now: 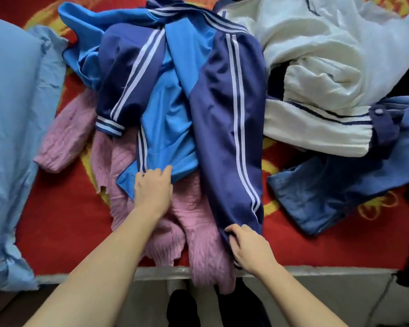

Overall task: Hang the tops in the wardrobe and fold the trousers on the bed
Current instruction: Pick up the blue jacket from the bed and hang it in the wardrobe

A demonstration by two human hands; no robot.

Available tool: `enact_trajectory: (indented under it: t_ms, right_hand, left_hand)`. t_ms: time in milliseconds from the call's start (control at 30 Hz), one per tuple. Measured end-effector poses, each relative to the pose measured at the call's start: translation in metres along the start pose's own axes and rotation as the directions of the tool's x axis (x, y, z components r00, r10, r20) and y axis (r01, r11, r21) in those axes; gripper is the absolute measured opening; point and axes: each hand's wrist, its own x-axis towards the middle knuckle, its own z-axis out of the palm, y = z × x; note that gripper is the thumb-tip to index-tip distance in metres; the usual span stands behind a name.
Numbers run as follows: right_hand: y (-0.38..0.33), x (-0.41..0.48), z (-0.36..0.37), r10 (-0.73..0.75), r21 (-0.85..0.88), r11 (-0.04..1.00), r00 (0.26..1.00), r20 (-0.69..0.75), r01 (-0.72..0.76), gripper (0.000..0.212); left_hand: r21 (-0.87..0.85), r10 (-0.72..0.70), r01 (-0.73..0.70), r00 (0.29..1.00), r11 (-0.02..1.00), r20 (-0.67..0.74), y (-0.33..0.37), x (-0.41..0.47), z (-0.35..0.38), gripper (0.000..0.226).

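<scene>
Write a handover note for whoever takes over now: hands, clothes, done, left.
Hands: left hand grips the hem of the blue track jacket; right hand grips the navy striped piece at its lower end. The pink sweater lies under both; white jacket and denim garment lie to the right, all on the bed. Nothing here looks folded; wardrobe not in view. The whole pile remains.

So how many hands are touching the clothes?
2. The left hand holds the light-blue jacket by its hem, over the pink sweater; the right hand grips the navy striped garment near the bed edge.
</scene>
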Motion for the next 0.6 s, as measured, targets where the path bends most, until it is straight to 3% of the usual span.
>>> enact_trajectory:
  t_ms: [33, 100, 200, 233, 300, 400, 500, 600]
  right_hand:
    - [0.0, 0.003, 0.001, 0.018, 0.058, 0.998, 0.995, -0.102, -0.012, 0.028]
    - [-0.007, 0.017, -0.007, 0.071, 0.18, 0.984, 0.944, -0.321, -0.012, 0.031]
    - [-0.041, 0.051, -0.034, 0.142, 0.278, 0.96, 0.84, -0.524, 0.011, 0.061]
    - [-0.057, 0.062, -0.048, 0.156, 0.312, 0.95, 0.834, -0.53, 0.02, 0.072]
    - [-0.084, 0.087, -0.069, 0.133, 0.34, 0.939, 0.842, -0.522, 0.062, 0.093]
    - [-0.107, 0.115, -0.089, -0.007, 0.229, 0.962, 0.858, -0.514, 0.145, 0.116]
    - [-0.106, 0.125, -0.095, -0.129, 0.073, 0.983, 0.923, -0.362, 0.167, 0.107]
    - [-0.089, 0.11, -0.077, -0.125, -0.108, 0.989, 0.961, -0.247, 0.101, 0.086]
  left_hand:
    - [-0.047, 0.006, -0.009, 0.998, 0.999, -0.068, 0.003, -0.006, -0.001, 0.025]
    - [-0.139, 0.014, -0.033, 0.991, 0.99, -0.135, 0.012, -0.026, -0.004, 0.026]
    - [-0.175, 0.01, -0.014, 1.0, 0.984, -0.025, 0.026, -0.071, 0.003, 0.023]
    - [-0.177, -0.012, 0.036, 0.991, 0.983, 0.135, 0.027, -0.086, 0.008, 0.023]
    - [-0.121, -0.087, 0.166, 0.868, 0.979, 0.489, 0.029, -0.115, 0.024, 0.019]
    - [-0.086, -0.087, 0.208, 0.699, 0.974, 0.71, 0.022, -0.148, 0.041, 0.015]
    - [-0.079, -0.099, 0.227, 0.677, 0.971, 0.729, 0.0, -0.15, 0.042, 0.021]
    - [-0.122, -0.205, 0.327, 0.798, 0.937, 0.567, -0.03, -0.133, 0.035, 0.026]
